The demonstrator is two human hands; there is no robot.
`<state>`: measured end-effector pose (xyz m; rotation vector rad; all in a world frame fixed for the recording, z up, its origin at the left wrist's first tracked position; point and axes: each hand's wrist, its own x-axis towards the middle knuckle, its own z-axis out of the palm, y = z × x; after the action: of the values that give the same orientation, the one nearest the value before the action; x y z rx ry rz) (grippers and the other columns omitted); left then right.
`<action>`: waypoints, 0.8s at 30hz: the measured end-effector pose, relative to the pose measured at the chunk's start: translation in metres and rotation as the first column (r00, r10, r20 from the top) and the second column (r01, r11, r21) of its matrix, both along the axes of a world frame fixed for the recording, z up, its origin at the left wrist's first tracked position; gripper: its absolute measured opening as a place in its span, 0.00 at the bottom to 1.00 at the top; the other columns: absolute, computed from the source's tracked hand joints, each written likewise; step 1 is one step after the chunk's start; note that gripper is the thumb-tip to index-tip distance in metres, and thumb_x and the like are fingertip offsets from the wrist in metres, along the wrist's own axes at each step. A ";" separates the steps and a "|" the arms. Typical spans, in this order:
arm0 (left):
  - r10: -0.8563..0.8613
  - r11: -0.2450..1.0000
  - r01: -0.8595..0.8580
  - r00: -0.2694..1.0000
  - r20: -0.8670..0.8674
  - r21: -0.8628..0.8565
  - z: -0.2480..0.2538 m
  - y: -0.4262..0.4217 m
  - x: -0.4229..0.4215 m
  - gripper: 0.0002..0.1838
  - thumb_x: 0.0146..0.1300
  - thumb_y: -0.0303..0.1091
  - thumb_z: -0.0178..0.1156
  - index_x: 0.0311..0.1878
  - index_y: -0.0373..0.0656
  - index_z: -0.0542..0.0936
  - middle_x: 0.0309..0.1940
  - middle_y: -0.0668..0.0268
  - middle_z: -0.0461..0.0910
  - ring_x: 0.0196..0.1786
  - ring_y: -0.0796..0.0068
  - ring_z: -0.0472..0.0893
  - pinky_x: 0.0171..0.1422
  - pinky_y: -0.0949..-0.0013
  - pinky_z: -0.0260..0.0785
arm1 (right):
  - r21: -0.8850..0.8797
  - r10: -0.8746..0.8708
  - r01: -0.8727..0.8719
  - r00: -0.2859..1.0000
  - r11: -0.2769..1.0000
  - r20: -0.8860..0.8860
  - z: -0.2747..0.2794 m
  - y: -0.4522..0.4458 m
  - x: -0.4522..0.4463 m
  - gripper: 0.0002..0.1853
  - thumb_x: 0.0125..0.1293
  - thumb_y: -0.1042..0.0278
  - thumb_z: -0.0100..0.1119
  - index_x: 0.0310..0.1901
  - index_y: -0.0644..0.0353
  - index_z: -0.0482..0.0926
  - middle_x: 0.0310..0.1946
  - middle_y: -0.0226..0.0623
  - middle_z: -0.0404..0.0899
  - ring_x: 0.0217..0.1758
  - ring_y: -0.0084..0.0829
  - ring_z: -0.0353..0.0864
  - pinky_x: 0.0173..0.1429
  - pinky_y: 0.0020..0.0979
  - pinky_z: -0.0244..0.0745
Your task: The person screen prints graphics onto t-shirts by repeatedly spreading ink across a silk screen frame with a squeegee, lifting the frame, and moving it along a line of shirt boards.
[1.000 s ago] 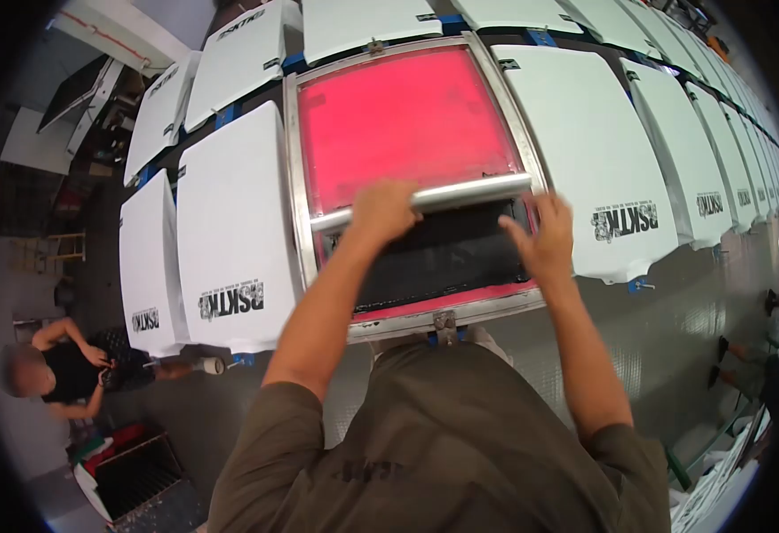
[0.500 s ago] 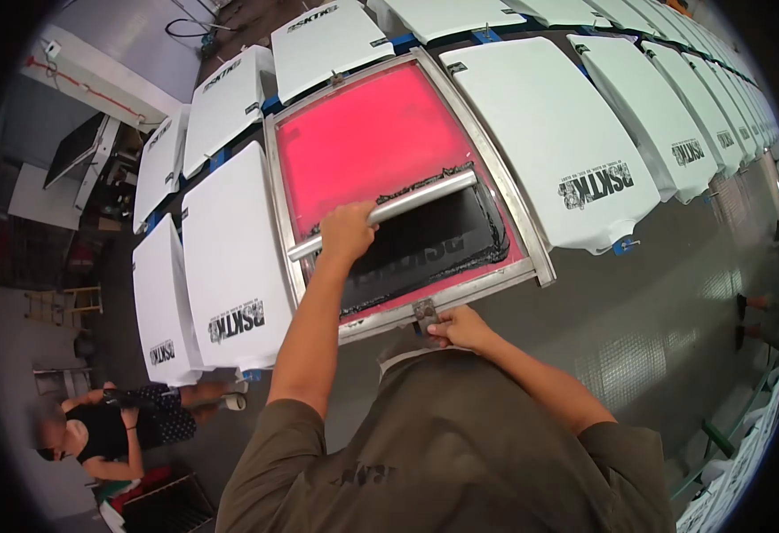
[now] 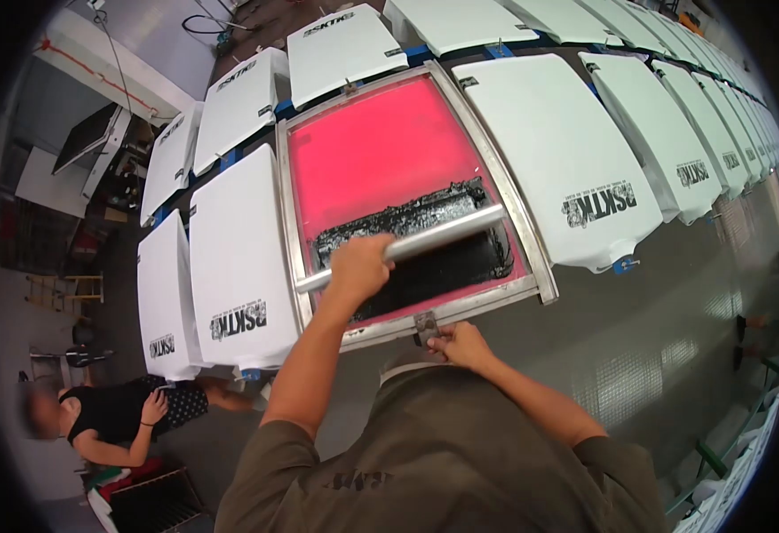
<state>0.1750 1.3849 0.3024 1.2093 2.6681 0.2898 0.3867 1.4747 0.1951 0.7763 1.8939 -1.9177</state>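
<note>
My left hand (image 3: pixel 359 266) is wrapped round the silver bar handle of a squeegee (image 3: pixel 447 233), which lies slantwise across a screen-printing frame (image 3: pixel 545 275). Inside its metal border, the screen is pink (image 3: pixel 372 147) on the far part. A thick, glossy band of black ink (image 3: pixel 407 211) sits just beyond the squeegee, and dark ink coats the near part. At the near edge, my right hand (image 3: pixel 462 345) pinches a small metal bracket (image 3: pixel 426 327) fixed to the frame. The blade below the handle is hidden.
White shirts with black printed lettering (image 3: pixel 603 209) lie on boards either side of the frame, in rows running far right. A blue board support (image 3: pixel 625 265) sticks out. At lower left, a person in a black top (image 3: pixel 114 413) stands near a dark crate (image 3: pixel 158 502).
My left hand has drawn the squeegee nearer to my body, and a wide band of ink now shows beyond it. My right hand stays at the bracket. The other person's arm has shifted.
</note>
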 end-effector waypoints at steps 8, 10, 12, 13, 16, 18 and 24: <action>-0.063 0.998 0.062 0.997 0.052 0.016 -0.023 0.024 -0.101 0.26 0.42 0.35 0.75 0.50 0.47 0.83 0.42 0.52 0.83 0.49 0.49 0.81 0.53 0.54 0.73 | 0.438 0.298 -0.282 0.954 0.854 0.033 0.012 0.013 0.001 0.17 0.64 0.51 0.63 0.41 0.59 0.85 0.27 0.41 0.84 0.33 0.41 0.85 0.43 0.37 0.77; 0.026 0.999 -0.021 0.992 0.120 -0.046 -0.020 -0.002 -0.119 0.29 0.37 0.35 0.77 0.49 0.46 0.83 0.46 0.54 0.83 0.51 0.52 0.81 0.56 0.56 0.73 | 0.358 0.348 -0.349 0.935 0.866 0.068 0.022 0.037 -0.003 0.17 0.64 0.52 0.63 0.41 0.59 0.85 0.28 0.42 0.85 0.34 0.41 0.84 0.42 0.38 0.77; 0.150 0.988 -0.146 0.985 0.086 -0.056 -0.008 -0.038 -0.125 0.30 0.40 0.39 0.78 0.52 0.52 0.83 0.56 0.57 0.79 0.60 0.53 0.77 0.60 0.54 0.72 | 0.147 0.207 -0.214 0.977 0.966 0.058 0.046 0.069 -0.004 0.18 0.65 0.52 0.61 0.41 0.60 0.85 0.29 0.43 0.84 0.33 0.41 0.83 0.41 0.41 0.76; 0.259 0.966 -0.259 0.965 0.029 -0.009 -0.003 -0.053 -0.121 0.30 0.39 0.40 0.79 0.50 0.49 0.84 0.61 0.54 0.74 0.64 0.50 0.73 0.64 0.54 0.69 | 0.366 0.064 -0.053 0.998 0.929 -0.016 0.062 0.086 -0.006 0.19 0.66 0.51 0.61 0.42 0.62 0.85 0.30 0.45 0.84 0.33 0.42 0.83 0.42 0.42 0.76; 0.445 0.873 -0.457 0.889 0.107 0.171 -0.031 -0.104 -0.125 0.29 0.39 0.41 0.81 0.48 0.45 0.85 0.73 0.50 0.56 0.71 0.44 0.65 0.72 0.51 0.62 | 0.924 -0.057 0.241 0.970 0.296 -0.235 0.048 0.144 -0.005 0.25 0.68 0.48 0.57 0.47 0.68 0.81 0.33 0.50 0.82 0.40 0.46 0.81 0.49 0.44 0.74; 0.452 0.791 -0.529 0.844 0.290 0.308 -0.069 -0.122 -0.129 0.28 0.45 0.39 0.79 0.50 0.40 0.84 0.74 0.50 0.54 0.68 0.54 0.70 0.67 0.57 0.69 | 0.961 -0.241 0.163 0.964 0.223 -0.108 0.024 0.173 -0.006 0.31 0.71 0.42 0.50 0.51 0.69 0.79 0.41 0.57 0.81 0.47 0.52 0.78 0.56 0.45 0.71; 0.222 0.527 -0.741 0.593 0.774 0.416 -0.122 -0.134 -0.143 0.45 0.58 0.17 0.64 0.77 0.43 0.55 0.44 0.67 0.80 0.44 0.77 0.78 0.51 0.72 0.72 | 0.385 -0.479 0.468 0.875 0.796 -0.074 -0.028 0.194 -0.015 0.40 0.71 0.34 0.43 0.52 0.74 0.79 0.41 0.55 0.84 0.50 0.48 0.82 0.58 0.38 0.72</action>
<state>0.0321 1.2507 0.1806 0.1813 2.1762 1.6580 0.3714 1.6683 0.1673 1.5222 2.2623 -1.7710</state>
